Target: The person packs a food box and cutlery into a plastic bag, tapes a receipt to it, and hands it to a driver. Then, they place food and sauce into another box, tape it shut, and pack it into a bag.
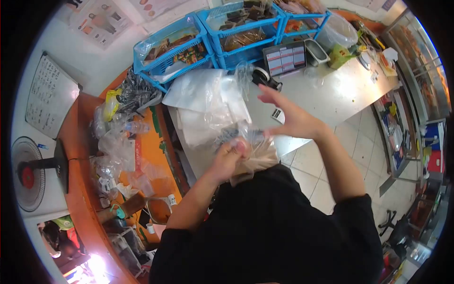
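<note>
My left hand (228, 158) is closed, thumb up, on the gathered top of a clear plastic bag (260, 158) close in front of my body. Brownish, paper-like material shows through the plastic. Up and to the right, my right hand (293, 116) is raised with its fingers spread and holds nothing; its lower fingers come near the bag's right side. Just beyond the bag, a stack of white and clear plastic sheets (198, 104) covers the left part of the metal counter (326, 97). A small white label card (277, 115) lies by my right hand.
Blue stacked baskets (210, 40) with packaged goods line the back. Before them stand a tablet (286, 57), a black tape dispenser (261, 78) and a metal tray (317, 51). Loose plastic bags (116, 151) crowd the orange counter (161, 173) at left; a fan (30, 174) stands farther left.
</note>
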Demonstrator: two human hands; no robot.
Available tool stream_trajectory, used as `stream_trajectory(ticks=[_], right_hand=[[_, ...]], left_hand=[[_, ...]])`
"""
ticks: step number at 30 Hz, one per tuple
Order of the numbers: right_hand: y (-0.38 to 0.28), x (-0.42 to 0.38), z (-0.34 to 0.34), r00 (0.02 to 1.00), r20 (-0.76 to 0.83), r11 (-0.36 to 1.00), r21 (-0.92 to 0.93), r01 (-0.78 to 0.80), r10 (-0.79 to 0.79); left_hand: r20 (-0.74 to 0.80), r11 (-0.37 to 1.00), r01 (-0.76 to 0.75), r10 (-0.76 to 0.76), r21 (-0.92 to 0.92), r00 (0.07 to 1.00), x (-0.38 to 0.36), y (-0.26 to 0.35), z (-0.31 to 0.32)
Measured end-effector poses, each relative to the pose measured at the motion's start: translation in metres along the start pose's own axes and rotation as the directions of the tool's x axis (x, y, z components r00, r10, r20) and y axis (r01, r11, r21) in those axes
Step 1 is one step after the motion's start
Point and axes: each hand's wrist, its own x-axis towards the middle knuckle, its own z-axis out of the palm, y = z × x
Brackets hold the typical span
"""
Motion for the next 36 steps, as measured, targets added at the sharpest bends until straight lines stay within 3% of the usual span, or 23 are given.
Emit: stream_trajectory(ticks=[1, 3, 5, 7, 8, 10, 11, 14, 15, 17, 18, 20, 21, 22, 23, 24, 26, 27, 29, 30, 33, 35, 36], right_hand=[[0.009, -0.001, -0.009, 0.972, 0.235, 0.881, -0.464, 0.096, 0.017], [0.016, 0.005, 0.016, 0.923, 0.385, 0.805, -0.543, 0.238, -0.013], [0.036, 0.021, 0.056, 0.842, 0.54, 0.718, -0.575, 0.392, -0.028], [0.084, 0.039, 0.098, 0.633, 0.652, 0.393, -0.498, 0.773, -0.418], [0.098, 0.042, 0.107, 0.606, 0.669, 0.395, -0.464, 0.793, -0.43], [0.115, 0.044, 0.124, 0.481, 0.783, 0.552, -0.218, 0.805, -0.393], [0.118, 0.036, 0.129, 0.529, 0.715, 0.617, -0.172, 0.768, -0.458], [0.084, 0.059, 0.117, 0.386, 0.859, 0.774, 0.017, 0.633, -0.335], [0.069, 0.068, 0.108, 0.297, 0.916, 0.84, 0.073, 0.537, -0.27], [0.058, 0.074, 0.102, 0.074, 0.984, 0.943, 0.132, 0.306, -0.161], [0.059, 0.071, 0.107, 0.066, 0.982, 0.945, 0.149, 0.293, -0.175], [0.059, 0.065, 0.116, 0.187, 0.963, 0.958, -0.225, 0.176, 0.192], [0.068, 0.058, 0.12, 0.182, 0.965, 0.959, -0.22, 0.178, 0.187], [0.082, 0.049, 0.125, 0.522, 0.828, 0.921, -0.02, 0.389, -0.203], [0.096, 0.041, 0.13, 0.668, 0.473, 0.78, 0.067, 0.622, -0.574], [0.094, 0.043, 0.128, 0.668, 0.479, 0.784, 0.075, 0.616, -0.57], [0.088, 0.049, 0.122, 0.484, 0.842, 0.947, 0.092, 0.308, -0.239], [0.084, 0.051, 0.119, 0.478, 0.847, 0.949, 0.091, 0.303, -0.234], [0.077, 0.056, 0.113, 0.483, 0.791, 0.905, 0.199, 0.376, -0.375], [0.072, 0.06, 0.113, 0.479, 0.796, 0.906, 0.195, 0.377, -0.371], [0.067, 0.063, 0.12, 0.439, 0.891, 0.934, -0.057, 0.353, -0.111], [0.086, 0.047, 0.132, 0.709, 0.705, 0.985, -0.127, 0.115, 0.008], [0.091, 0.048, 0.133, 0.704, 0.71, 0.983, -0.141, 0.115, 0.019]], left_hand=[[-0.003, 1.0, -0.02, 0.02, -0.001, 1.0, 0.002, 0.01, 0.013], [0.123, 0.812, -0.129, 0.072, 0.569, 0.99, 0.004, 0.033, 0.046], [0.18, 0.804, -0.117, 0.012, 0.583, 0.984, 0.013, 0.041, 0.07], [0.298, 0.703, -0.117, -0.14, 0.701, 0.944, 0.02, 0.047, 0.08], [0.264, 0.705, -0.101, -0.126, 0.702, 0.956, 0.018, 0.039, 0.078], [-0.064, 0.596, -0.073, 0.204, 0.799, 0.977, 0.014, 0.016, 0.069], [-0.097, 0.593, -0.044, 0.203, 0.804, 0.974, 0.015, 0.008, 0.063], [-0.25, 0.355, 0.081, 0.461, 0.931, 0.851, 0.024, -0.004, 0.047], [-0.27, 0.356, 0.105, 0.455, 0.928, 0.849, 0.024, -0.001, 0.043], [-0.069, -0.072, 0.117, 0.476, 0.991, 0.877, 0.023, 0.011, 0.038], [-0.088, -0.065, 0.133, 0.466, 0.989, 0.88, 0.027, 0.015, 0.039], [-0.037, -0.065, 0.084, 0.527, 0.994, 0.849, 0.04, 0.025, 0.04], [-0.042, -0.066, 0.09, 0.527, 0.994, 0.849, 0.041, 0.026, 0.042], [-0.192, 0.125, 0.149, 0.498, 0.981, 0.846, 0.042, 0.026, 0.044], [-0.337, 0.315, 0.209, 0.438, 0.926, 0.834, 0.041, 0.026, 0.046], [-0.348, 0.324, 0.216, 0.434, 0.921, 0.831, 0.04, 0.029, 0.046], [-0.585, 0.619, 0.368, 0.187, 0.694, 0.789, 0.036, 0.038, 0.043], [-0.589, 0.626, 0.367, 0.186, 0.688, 0.786, 0.036, 0.041, 0.041], [-0.637, 0.825, 0.271, 0.132, 0.495, 0.76, 0.034, 0.049, 0.038], [-0.637, 0.829, 0.264, 0.137, 0.493, 0.759, 0.029, 0.048, 0.034], [-0.568, 0.778, 0.233, 0.186, 0.584, 0.802, 0.015, 0.043, 0.026], [-0.529, 0.668, 0.307, 0.153, 0.677, 0.834, 0.001, 0.045, 0.035], [-0.528, 0.679, 0.296, 0.159, 0.672, 0.834, -0.008, 0.047, 0.036]])
